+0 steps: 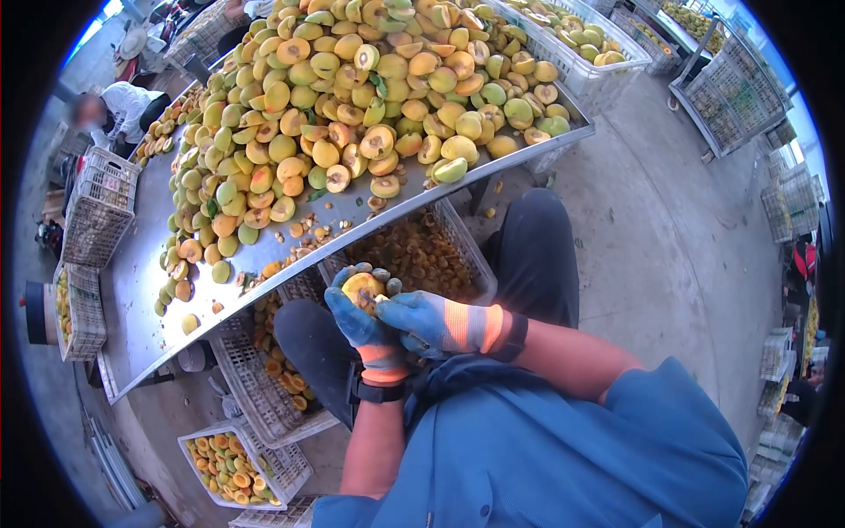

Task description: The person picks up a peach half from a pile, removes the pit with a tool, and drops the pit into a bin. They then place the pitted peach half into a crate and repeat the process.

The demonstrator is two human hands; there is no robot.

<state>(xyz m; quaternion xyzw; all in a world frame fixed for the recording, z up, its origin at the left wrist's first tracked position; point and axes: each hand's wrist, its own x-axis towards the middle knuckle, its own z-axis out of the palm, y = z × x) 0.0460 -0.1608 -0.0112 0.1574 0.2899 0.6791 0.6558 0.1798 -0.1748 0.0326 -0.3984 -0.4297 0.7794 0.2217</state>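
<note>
"Two gloves, blue with orange cuffs. What is the left hand point(363, 319) doing?"

"Its fingers are curled round a cut fruit point(362, 289), cupping it from below and behind, cut face up."

"And the right hand point(433, 323)?"

"It touches the fruit's lower right side, thumb laid toward the cut face, fingers bent underneath. Something small and pale shows by the thumb tip; I can't tell what it is, or whether the fingers pinch it."

"Where is the fruit, exactly?"

"Off the near edge of the table point(145, 295), between the knees, in front of the blue shirt point(563, 440). Below it sits a crate point(475, 257) of small brownish pieces."

"What's on the metal top?"

"One big pile point(343, 97) of green, yellow and orange fruit, many pieces cut open, with loose bits near the edge."

"Any more boxes?"

"Several. A grey bin point(260, 421) of orange pieces is partly under the table, a white box point(286, 493) of halves stands on the floor left of the person's legs, and a full tub point(607, 70) is beyond the far right corner."

"Anyone else?"

"A co-worker point(132, 107) in a white top, bent over beyond the table's left side."
</note>
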